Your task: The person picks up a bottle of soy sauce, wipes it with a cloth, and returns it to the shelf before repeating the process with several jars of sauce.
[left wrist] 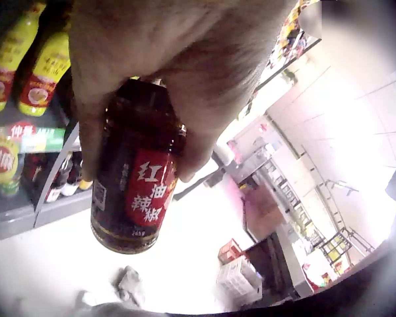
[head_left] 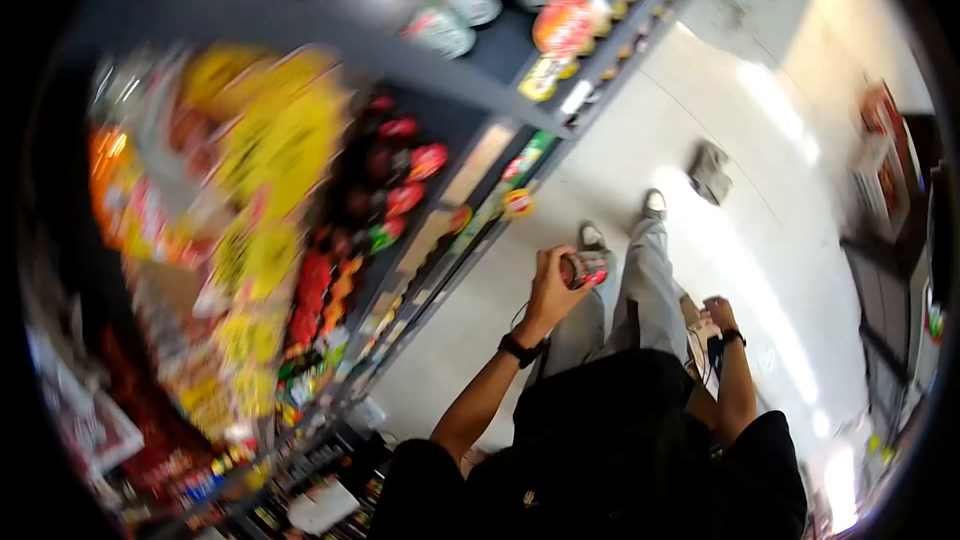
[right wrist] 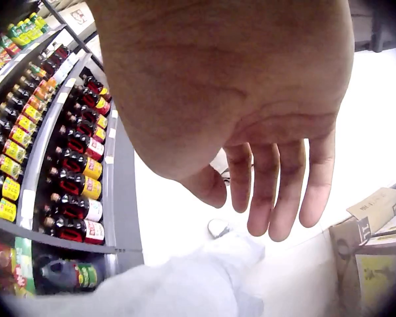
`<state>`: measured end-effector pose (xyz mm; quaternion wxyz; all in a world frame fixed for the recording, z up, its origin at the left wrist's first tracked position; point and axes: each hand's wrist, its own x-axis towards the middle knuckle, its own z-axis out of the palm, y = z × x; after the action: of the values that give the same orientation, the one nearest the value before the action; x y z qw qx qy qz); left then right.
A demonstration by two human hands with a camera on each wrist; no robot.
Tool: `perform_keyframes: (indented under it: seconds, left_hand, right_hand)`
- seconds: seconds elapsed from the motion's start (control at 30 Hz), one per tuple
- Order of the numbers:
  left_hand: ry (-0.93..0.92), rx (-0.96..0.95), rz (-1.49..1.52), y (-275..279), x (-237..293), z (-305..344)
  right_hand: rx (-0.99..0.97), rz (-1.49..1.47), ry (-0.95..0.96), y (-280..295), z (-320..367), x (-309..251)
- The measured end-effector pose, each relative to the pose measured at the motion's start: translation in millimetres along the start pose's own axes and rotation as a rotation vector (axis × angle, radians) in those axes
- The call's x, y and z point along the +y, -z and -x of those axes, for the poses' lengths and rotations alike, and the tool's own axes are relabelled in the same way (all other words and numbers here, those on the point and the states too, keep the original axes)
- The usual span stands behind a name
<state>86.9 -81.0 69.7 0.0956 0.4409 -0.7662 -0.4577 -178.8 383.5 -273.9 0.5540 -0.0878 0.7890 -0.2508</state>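
Observation:
My left hand (head_left: pixel 553 292) grips a glass jar of chili oil (head_left: pixel 584 270) in front of my body. Seen from the left wrist, the thumb and fingers wrap the upper part of the jar (left wrist: pixel 135 178), hiding most of its lid. Its dark sides carry a red label with white characters. My right hand (head_left: pixel 718 313) hangs low beside my leg, holding nothing. In the right wrist view, that hand (right wrist: pixel 231 86) has its fingers loosely extended downward, apart from the shelves.
A grey shelf unit (head_left: pixel 450 200) with bottles and yellow packets runs along my left. Dark sauce bottles (right wrist: pixel 79 172) stand in rows. Cardboard boxes (right wrist: pixel 369 231) sit at the right. On the pale floor lies a grey object (head_left: pixel 710 173), and crates (left wrist: pixel 239 281) stand farther off.

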Motion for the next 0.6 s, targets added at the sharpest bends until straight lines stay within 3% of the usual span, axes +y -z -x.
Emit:
perform_keyframes:
  seconds: [0.03,0.07,0.1,0.13,0.17,0.2,0.27,0.37,0.43,0.47,0.53,0.57,0.6]
  left_hand:
    - [0.029,-0.026,-0.017,-15,-18,-3]
    - [-0.056,-0.009,-0.063,-29,-40,-9]
    - [-0.002,-0.049,-0.082,-43,-63,-15]
    - [0.065,-0.084,-0.099,-54,-79,-26]
    - [0.137,-0.108,-0.123,-68,-91,-35]
    - [0.152,-0.102,-0.165,-81,-113,-42]
    - [0.196,-0.090,-0.236,-114,-167,-62]
    - [0.286,-0.089,-0.207,-161,-246,-86]
    - [0.294,-0.061,-0.259,-188,-290,-97]
    - [0.304,-0.075,-0.319,-199,-281,-112]
    - [0.305,-0.110,-0.381,-212,-315,-115]
    - [0.338,-0.108,-0.365,-216,-324,-118]
    - [0.373,-0.119,-0.371,-220,-333,-122]
  right_hand:
    - [0.046,-0.209,-0.212,5,20,-63]
    - [0.104,-0.228,-0.270,5,-2,-63]
    - [0.175,-0.236,-0.212,-2,-50,-14]
    - [0.342,0.396,0.343,-5,-112,87]
    - [0.240,-0.126,-0.103,13,-87,-12]
    - [0.282,-0.114,-0.218,14,-96,-43]
    - [0.365,0.048,-0.118,12,-157,-23]
    - [0.353,0.064,-0.240,25,-228,-75]
    - [0.476,0.285,-0.161,17,-305,-54]
    - [0.572,0.373,-0.081,18,-348,-42]
    - [0.672,0.323,-0.140,35,-404,-60]
    - [0.827,0.395,-0.014,38,-434,-61]
    - [0.853,0.460,-0.038,42,-469,-56]
